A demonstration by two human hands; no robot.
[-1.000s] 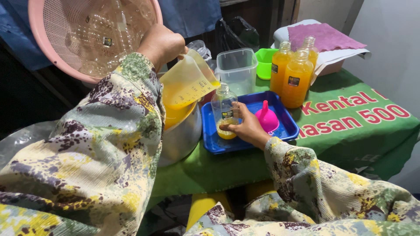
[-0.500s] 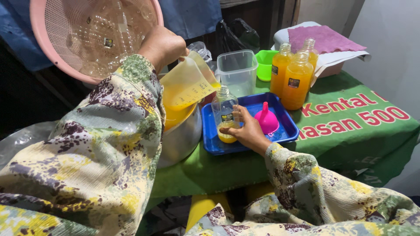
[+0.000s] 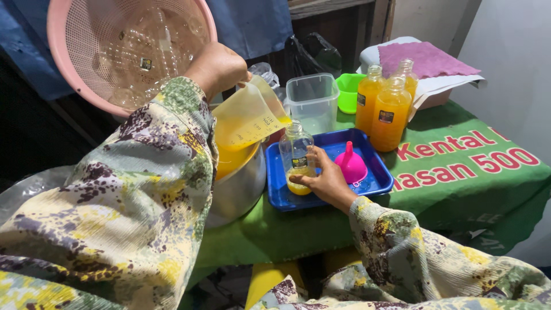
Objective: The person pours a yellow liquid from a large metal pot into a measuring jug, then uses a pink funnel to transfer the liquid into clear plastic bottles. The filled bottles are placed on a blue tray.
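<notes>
1. A small drink-vending stall, probably set up at a home or roadside, judging by the cramped corner.
2. A green printed banner (image 3: 459, 172) covers the table like a sales sign.
3. Filled bottles of orange juice (image 3: 385, 103) stand ready beside a blue tray (image 3: 376, 181), a pink funnel (image 3: 350, 165) and a metal pot (image 3: 241, 189).

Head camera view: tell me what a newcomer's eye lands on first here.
First, the left hand tilting a clear measuring jug of orange liquid over a small bottle, which the right hand steadies in a blue tray beside a pink funnel. Behind the tray stand three filled orange bottles, and a big pink colander fills the upper left.
</notes>
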